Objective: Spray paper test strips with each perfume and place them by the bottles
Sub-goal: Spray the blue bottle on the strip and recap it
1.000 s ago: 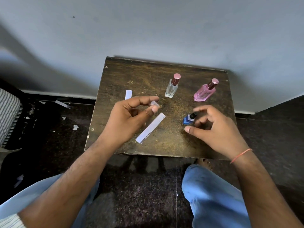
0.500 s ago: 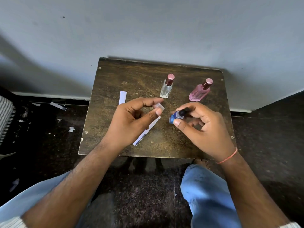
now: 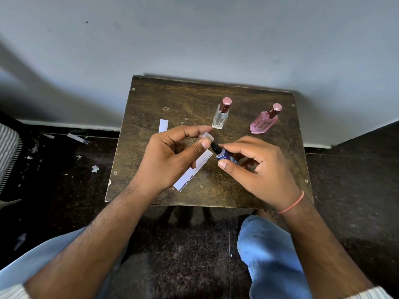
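Note:
My right hand (image 3: 257, 169) grips a small blue perfume bottle (image 3: 224, 156), tilted, with its black nozzle pointing up and left. My left hand (image 3: 170, 160) pinches a clear cap (image 3: 206, 137) between thumb and forefinger, touching the nozzle tip. Both are held above the small dark wooden table (image 3: 155, 100). A long white paper strip (image 3: 195, 171) lies on the table under my left hand, partly hidden. A second, shorter strip (image 3: 163, 125) lies further back left. A clear bottle (image 3: 221, 114) and a pink bottle (image 3: 264, 121), both with rose caps, stand at the back.
The table stands against a grey wall. Paper scraps (image 3: 77, 138) lie on the dark floor to the left. A striped object (image 3: 8, 152) is at the left edge. My knees in blue jeans (image 3: 267, 251) are below the table's front edge.
My right hand picked the blue bottle up off the table and brought it left, tilted. The clear cap in my left hand now meets the bottle's nozzle.

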The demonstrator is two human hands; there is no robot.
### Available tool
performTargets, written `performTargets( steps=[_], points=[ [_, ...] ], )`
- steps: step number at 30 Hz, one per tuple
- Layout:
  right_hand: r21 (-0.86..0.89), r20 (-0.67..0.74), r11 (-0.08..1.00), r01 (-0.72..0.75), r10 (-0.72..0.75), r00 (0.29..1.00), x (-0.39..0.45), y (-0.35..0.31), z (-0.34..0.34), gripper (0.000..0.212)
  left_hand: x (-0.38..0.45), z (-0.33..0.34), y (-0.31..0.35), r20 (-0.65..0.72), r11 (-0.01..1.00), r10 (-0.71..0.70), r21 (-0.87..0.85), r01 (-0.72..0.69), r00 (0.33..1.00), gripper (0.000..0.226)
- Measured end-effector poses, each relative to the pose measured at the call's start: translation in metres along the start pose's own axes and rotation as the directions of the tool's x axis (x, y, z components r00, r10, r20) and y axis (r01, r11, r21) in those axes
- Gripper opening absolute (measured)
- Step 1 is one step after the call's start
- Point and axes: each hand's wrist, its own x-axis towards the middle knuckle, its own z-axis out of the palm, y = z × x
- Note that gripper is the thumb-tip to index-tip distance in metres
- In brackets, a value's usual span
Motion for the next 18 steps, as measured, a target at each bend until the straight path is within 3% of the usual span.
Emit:
performTargets(
  steps=[18],
  points=[
    [0.035,-0.011,0.999,0.01,-0.009,1.0,0.021,-0.011,0.029,0.022,-0.007,-0.03,-0.002,-0.049,0.986,0.04,0.165,-0.031,0.998,0.026]
  ],
)
